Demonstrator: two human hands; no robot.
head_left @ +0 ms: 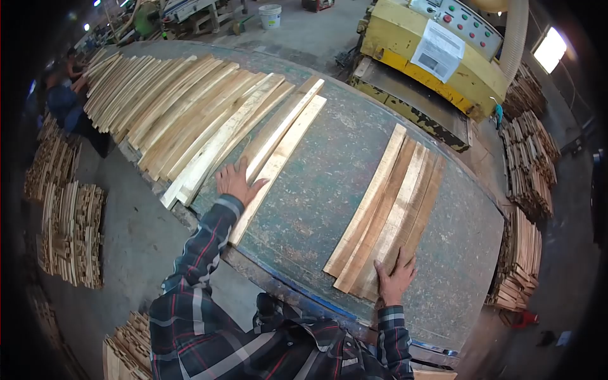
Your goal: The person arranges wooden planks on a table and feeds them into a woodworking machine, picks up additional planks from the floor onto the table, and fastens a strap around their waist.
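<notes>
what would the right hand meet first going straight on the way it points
Likely the rightmost brown wooden board on the worn green-grey table; the right hand seems to touch it.

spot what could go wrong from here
Splinters seem the likeliest trouble: the left hand and right hand are bare against rough wood. The pale board by the left hand has its near end at the table's edge, so a careless pull might tip it off. Pressing sideways on the right-hand group of boards could skew them.
</notes>
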